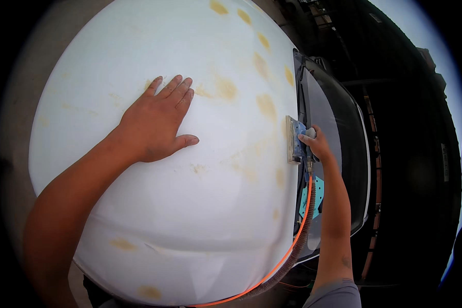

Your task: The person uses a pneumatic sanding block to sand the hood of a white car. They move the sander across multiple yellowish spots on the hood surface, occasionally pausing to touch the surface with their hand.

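A white car hood [215,205] with several yellowish filler patches [226,88] spreads across the view. My left hand [161,118] lies flat on it, fingers stretched and thumb out, with dusty fingertips beside a faint patch. At the hood's right edge, by the windshield, my right hand [317,142] grips an air sander [297,139] with a blue body and a flat rectangular pad. The pad stands tilted on its side at the hood's edge; whether it touches the hood I cannot tell. An orange air hose [304,218] runs from the sander down toward me.
A dark ribbed hose [297,246] follows the orange one over the hood's near right corner. Turquoise perforated sanding sheets [318,197] lie at the windshield's base. The windshield [339,113] and a wiper [301,87] border the hood on the right. Concrete floor [33,87] shows at the far left.
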Available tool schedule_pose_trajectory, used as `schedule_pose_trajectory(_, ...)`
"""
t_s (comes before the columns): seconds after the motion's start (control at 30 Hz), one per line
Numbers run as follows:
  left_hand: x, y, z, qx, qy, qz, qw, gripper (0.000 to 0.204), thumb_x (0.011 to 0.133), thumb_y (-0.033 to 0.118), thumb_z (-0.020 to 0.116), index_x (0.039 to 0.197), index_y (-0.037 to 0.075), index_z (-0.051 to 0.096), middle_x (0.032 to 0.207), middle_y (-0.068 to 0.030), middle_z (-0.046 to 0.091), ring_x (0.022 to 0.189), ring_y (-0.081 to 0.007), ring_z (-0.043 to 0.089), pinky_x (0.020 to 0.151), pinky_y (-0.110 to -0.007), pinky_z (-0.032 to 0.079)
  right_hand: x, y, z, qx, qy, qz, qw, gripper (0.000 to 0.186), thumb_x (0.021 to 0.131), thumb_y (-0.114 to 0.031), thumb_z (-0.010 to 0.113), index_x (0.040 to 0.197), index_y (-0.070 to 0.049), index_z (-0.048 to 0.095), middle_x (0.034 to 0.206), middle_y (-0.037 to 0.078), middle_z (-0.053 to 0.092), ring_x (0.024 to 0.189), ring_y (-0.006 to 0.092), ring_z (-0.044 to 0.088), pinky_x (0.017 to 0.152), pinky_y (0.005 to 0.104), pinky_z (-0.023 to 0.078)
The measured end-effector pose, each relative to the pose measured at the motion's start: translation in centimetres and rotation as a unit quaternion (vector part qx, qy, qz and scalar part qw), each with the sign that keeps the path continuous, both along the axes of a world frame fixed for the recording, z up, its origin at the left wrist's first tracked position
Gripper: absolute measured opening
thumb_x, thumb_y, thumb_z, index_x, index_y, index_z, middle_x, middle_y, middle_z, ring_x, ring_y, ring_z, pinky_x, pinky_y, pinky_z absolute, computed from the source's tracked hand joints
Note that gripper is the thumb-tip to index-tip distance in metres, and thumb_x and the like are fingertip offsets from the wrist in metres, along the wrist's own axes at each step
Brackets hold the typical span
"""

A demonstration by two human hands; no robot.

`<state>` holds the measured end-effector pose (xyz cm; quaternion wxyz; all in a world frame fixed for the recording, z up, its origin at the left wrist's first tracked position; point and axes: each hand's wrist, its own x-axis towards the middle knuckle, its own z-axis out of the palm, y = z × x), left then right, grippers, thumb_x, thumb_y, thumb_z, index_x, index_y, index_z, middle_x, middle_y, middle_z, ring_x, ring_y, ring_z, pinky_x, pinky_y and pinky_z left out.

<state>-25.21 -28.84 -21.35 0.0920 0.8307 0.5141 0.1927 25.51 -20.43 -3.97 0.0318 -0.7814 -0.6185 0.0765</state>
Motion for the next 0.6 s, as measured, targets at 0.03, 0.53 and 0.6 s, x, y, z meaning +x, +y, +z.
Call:
schedule_pose_trajectory(0.03,0.4,-0.2,0.0,0.000,0.001,-0.007,1.000,0.087,0.103,0.059,0.054,0.162,-0.002,0.032,0.173,-0.0155,0.026,0.162,-0.0277,0.018,0.133,-0.047,0.012,0.4,0.2,0.5,-0.001,0.012,-0.014,1.000,0.099,0.081,-0.041,0.088,0.154,0.009,0.042,0.136,0.029,0.064,0.126,0.0345,0.064,0.109,0.0414,0.048)
schedule_pose_trajectory(0.53,0.5,0.0,1.3,-0.024,0.028,0.006,0.999,0.087,0.103,0.057,0.057,0.162,-0.001,0.032,0.173,-0.0150,0.027,0.162,-0.0274,0.018,0.133,-0.047,0.012,-2.5,-0.8,0.7,-0.041,-0.058,0.079,0.994,0.100,0.082,-0.040,0.089,0.156,0.007,0.041,0.136,0.029,0.065,0.123,0.0356,0.067,0.107,0.0413,0.050)
schedule_pose_trajectory(0.6,0.1,-0.2,0.7,-0.009,0.014,0.008,1.000,0.086,0.103,0.057,0.057,0.163,-0.001,0.032,0.173,-0.0148,0.027,0.162,-0.0270,0.018,0.133,-0.046,0.011,-1.5,-1.2,0.4,-0.020,-0.033,0.060,0.997,0.100,0.081,-0.040,0.089,0.155,0.007,0.041,0.136,0.028,0.065,0.123,0.0351,0.067,0.107,0.0409,0.050)
